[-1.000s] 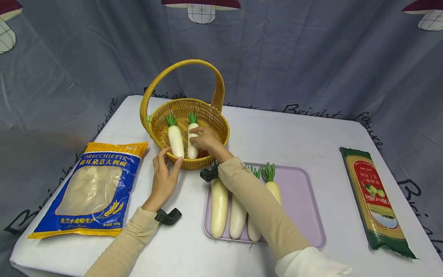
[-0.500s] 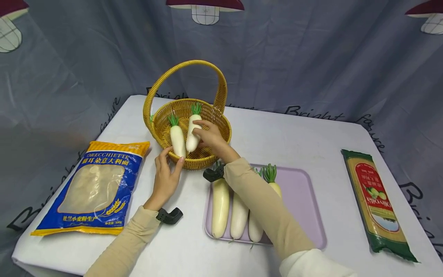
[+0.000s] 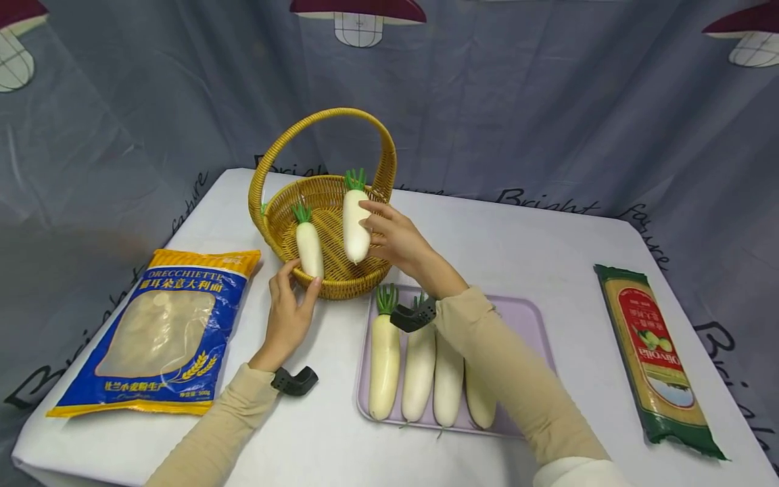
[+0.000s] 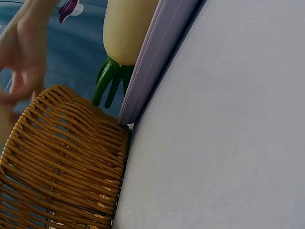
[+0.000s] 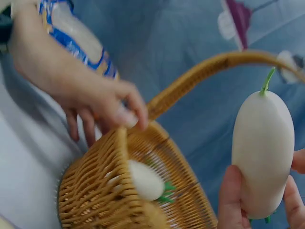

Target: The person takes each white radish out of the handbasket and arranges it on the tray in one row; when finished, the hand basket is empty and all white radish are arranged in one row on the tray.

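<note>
My right hand (image 3: 402, 240) holds a white radish (image 3: 354, 226) with a green top, tilted above the right side of a yellow wicker basket (image 3: 349, 291). The right wrist view shows this radish (image 5: 263, 148) close up, pinched between thumb and fingers. Inside the basket a second white radish (image 3: 309, 250) leans against the front rim. My left hand (image 3: 288, 318) grips that rim; the right wrist view shows the left hand (image 5: 90, 93) with its thumb over the edge and fingers outside. In the left wrist view the basket wall (image 4: 62, 162) fills the lower left.
A lilac tray (image 3: 517, 314) at the front centre carries several larger white radishes (image 3: 383, 365), partly under my right forearm. A blue orecchiette bag (image 3: 161, 331) lies at the left. A green-ended pasta pack (image 3: 654, 352) lies at the right. The basket's tall handle (image 3: 331, 113) arches overhead.
My right hand has raised the radish from the basket floor and shifted it to the right. The left hand stays at the rim, and the other radish in the basket stays put.
</note>
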A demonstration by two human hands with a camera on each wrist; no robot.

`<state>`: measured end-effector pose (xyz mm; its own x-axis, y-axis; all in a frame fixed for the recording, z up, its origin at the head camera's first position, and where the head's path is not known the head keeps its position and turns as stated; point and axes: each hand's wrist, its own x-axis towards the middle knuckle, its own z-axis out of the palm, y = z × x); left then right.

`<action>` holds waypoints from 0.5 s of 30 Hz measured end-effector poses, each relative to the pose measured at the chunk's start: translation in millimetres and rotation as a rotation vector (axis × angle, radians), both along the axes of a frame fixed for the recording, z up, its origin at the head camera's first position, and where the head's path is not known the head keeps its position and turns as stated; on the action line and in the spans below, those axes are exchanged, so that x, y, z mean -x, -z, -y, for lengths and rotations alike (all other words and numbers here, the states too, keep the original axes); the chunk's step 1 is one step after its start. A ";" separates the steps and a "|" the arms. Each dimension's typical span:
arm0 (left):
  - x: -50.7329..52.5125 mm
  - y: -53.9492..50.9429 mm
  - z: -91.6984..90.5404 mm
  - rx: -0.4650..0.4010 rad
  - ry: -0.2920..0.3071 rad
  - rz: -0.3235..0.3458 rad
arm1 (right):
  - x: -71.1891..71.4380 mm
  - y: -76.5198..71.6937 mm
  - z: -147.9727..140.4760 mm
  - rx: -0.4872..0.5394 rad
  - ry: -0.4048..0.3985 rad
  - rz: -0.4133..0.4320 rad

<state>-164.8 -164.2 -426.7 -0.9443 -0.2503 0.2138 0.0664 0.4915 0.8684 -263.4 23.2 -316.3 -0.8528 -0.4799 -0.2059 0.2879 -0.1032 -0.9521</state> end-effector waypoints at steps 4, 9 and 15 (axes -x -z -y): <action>-0.6 -0.7 -0.9 -0.007 -0.001 -0.005 | -15.7 -15.1 -30.0 -0.003 -0.031 -0.028; -1.5 -2.1 -0.7 -0.011 0.002 -0.005 | -38.0 -26.7 -77.1 0.024 -0.023 -0.083; 0.3 -1.5 -1.1 -0.010 -0.004 -0.011 | -62.5 -17.3 -138.5 -0.003 0.035 -0.171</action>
<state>-165.1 -163.1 -425.2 -0.9409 -0.2561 0.2218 0.0743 0.4827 0.8726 -200.9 161.7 -299.0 -0.8918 -0.4487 -0.0577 0.1178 -0.1071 -0.9872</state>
